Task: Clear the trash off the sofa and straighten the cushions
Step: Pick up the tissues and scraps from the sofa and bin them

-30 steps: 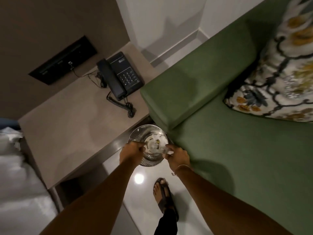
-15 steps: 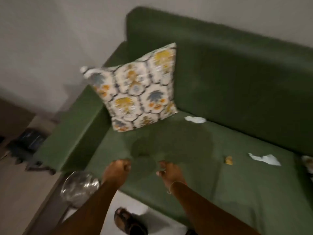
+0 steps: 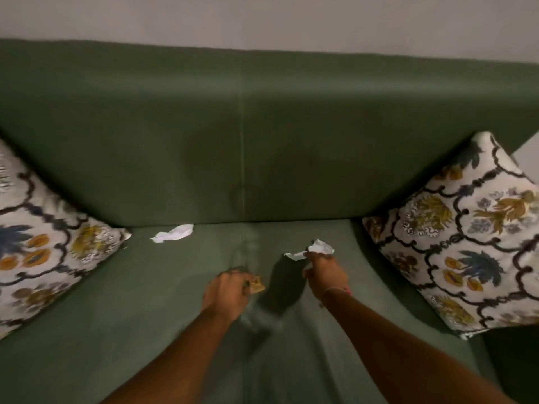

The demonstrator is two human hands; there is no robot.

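I face a green sofa (image 3: 175, 147) from the front. My left hand (image 3: 229, 291) is closed around a small yellow-brown scrap (image 3: 256, 286) on the middle of the seat. My right hand (image 3: 325, 271) pinches a crumpled white paper (image 3: 313, 249) lying on the seat just beyond it. Another crumpled white paper (image 3: 173, 233) lies near the foot of the backrest, to the left. A patterned cushion (image 3: 43, 249) leans in the left corner and a second patterned cushion (image 3: 466, 243) leans in the right corner, both tilted.
A pale wall (image 3: 262, 21) rises behind the sofa back. A vertical seam (image 3: 242, 135) runs down the middle of the backrest. Bare green seat lies between my arms and each cushion.
My view swung from the metal bin beside the sofa's left arm to the sofa's middle. Both hands left the bin and reached forward onto the seat, closing on the scrap and the paper.
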